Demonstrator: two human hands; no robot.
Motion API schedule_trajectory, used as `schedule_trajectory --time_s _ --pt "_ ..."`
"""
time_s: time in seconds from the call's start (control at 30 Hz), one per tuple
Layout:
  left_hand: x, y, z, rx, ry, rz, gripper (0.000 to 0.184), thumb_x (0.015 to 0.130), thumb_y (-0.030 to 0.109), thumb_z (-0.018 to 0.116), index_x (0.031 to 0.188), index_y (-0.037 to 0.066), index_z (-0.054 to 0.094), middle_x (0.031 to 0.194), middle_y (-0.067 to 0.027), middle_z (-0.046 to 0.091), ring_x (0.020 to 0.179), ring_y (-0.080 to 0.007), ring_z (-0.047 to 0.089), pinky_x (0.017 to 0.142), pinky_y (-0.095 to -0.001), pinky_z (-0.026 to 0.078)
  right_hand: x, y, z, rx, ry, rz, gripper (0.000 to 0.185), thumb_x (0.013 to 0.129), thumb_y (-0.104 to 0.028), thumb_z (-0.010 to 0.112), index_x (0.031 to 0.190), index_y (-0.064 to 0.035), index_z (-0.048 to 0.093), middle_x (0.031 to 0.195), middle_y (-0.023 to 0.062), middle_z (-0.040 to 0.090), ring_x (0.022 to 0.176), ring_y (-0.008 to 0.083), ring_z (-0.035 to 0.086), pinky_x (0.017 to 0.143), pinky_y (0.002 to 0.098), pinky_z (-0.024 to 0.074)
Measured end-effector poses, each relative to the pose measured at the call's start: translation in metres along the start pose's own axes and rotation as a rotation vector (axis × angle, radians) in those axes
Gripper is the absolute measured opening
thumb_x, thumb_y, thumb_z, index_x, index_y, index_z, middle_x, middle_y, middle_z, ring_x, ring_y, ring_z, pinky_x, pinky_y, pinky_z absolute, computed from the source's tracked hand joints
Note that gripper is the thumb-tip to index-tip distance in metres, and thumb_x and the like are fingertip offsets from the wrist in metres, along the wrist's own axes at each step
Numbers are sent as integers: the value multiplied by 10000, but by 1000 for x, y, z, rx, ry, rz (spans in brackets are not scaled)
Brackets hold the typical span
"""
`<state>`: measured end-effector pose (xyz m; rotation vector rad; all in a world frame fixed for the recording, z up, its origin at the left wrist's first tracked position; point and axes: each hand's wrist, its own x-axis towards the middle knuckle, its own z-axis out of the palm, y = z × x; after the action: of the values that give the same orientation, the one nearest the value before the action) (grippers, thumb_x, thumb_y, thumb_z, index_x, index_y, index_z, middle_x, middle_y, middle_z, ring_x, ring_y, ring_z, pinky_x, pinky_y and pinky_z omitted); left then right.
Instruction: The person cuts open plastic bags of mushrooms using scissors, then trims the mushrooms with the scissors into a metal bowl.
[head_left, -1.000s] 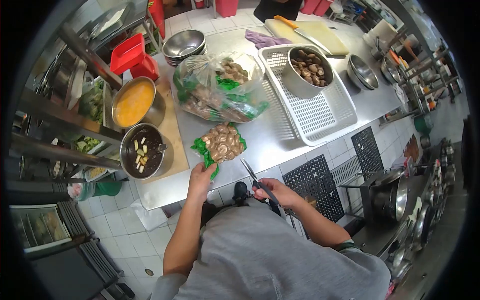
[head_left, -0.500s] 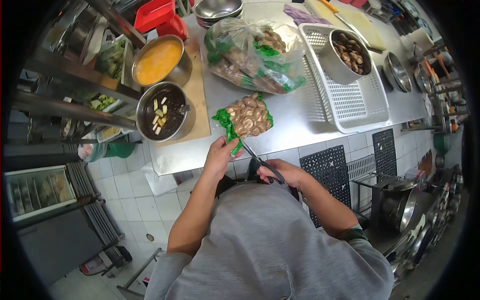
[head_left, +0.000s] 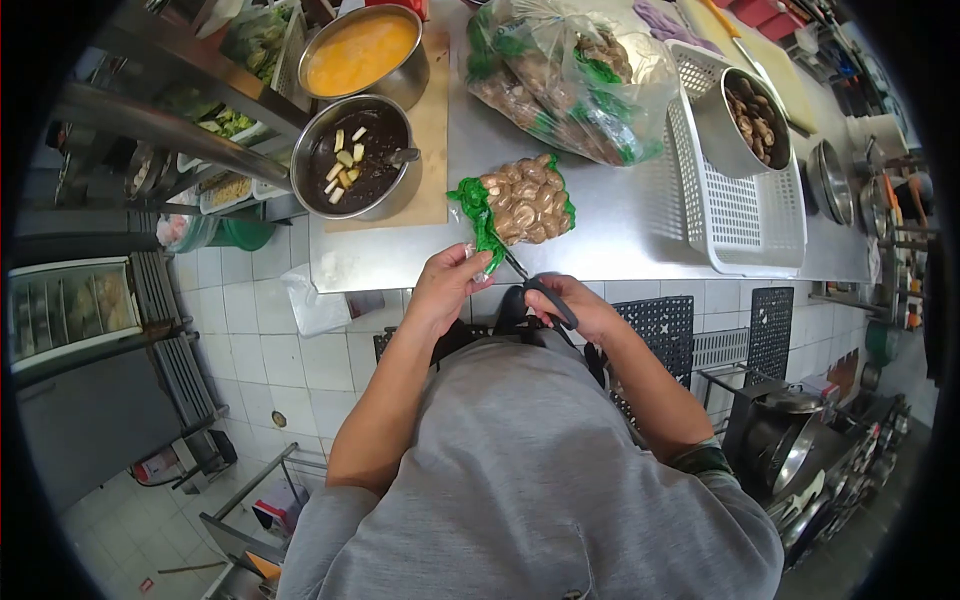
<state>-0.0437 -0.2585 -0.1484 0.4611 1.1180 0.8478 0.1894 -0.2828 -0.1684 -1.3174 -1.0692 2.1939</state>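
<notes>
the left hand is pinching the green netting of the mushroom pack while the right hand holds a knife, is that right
Not quite: the right hand holds black-handled scissors, not a knife, as the head view shows. The left hand is indeed pinching the green netting of the mushroom pack.

The tips of the scissors (head_left: 558, 304) are indistinct at the green netting (head_left: 480, 213). The top edge crops a red container (head_left: 412, 9).
</notes>
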Motion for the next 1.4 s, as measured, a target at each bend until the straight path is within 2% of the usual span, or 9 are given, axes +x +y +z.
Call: schedule_trajectory --time_s 0.37,0.67,0.77,0.97,1.07,1.13,1.23,1.33,1.4 --pt "3 2 -5 128 20 8 139 947 128 681 1017 8 677 915 -30 674 783 -107 638 735 -276 574 6 -7 20 -6 22 12 497 869 -523 744 885 -50 596 678 -19 531 581 74 494 524 229 401" --pt "-4 22 1 470 -70 35 150 937 167 690 918 20 712 825 -13 698 708 -77 612 669 -252 527 17 -30 26 52 21 60 476 902 -511 714 882 -49 600 700 0 553 558 90 511 527 234 426" --pt "-5 26 0 515 -146 51 157 929 170 693 921 14 712 808 -12 692 711 -80 615 668 -253 525 12 -34 42 338 22 -2 458 909 -493 714 863 -53 592 696 3 551 539 94 507 507 232 420" --pt "-2 40 5 558 -89 137 209 952 233 670 926 28 694 797 3 656 723 -79 586 686 -246 491 0 -46 23 14 -82 -24 452 912 -505 694 837 -72 590 689 4 564 627 96 531 577 251 431" --pt "3 45 0 431 -64 254 229 980 265 642 959 41 685 814 26 627 768 -64 547 721 -240 460 -25 -38 -35 -452 -325 -4 470 919 -505 675 868 -41 618 737 2 585 674 97 518 647 280 438" --pt "3 48 4 341 -96 316 220 995 263 626 985 50 680 831 39 607 799 -58 518 743 -237 438 -65 -66 -43 -464 -187 184 386 857 -417 781 800 -79 603 708 -21 559 680 79 498 625 235 406" --pt "-10 59 31 267 -185 336 197 1009 249 612 996 62 672 849 50 578 812 -60 486 751 -232 409 -80 -103 -21 -371 293 -193 366 777 -185 873 887 -52 550 813 0 603 736 76 534 665 244 455" --pt "-10 64 64 271 -265 379 206 1016 248 606 979 55 667 870 47 555 797 -63 474 739 -231 397 -55 -116 -1 -565 579 -703 480 743 -160 877 1007 -20 502 922 101 686 853 205 669 785 333 524" --pt "-7 64 72 395 -329 399 217 1017 247 604 975 41 661 906 40 546 797 -62 474 741 -233 397 -46 -135 16 -681 696 -657 484 737 -140 861 1029 -18 495 945 148 683 882 296 683 792 375 528"
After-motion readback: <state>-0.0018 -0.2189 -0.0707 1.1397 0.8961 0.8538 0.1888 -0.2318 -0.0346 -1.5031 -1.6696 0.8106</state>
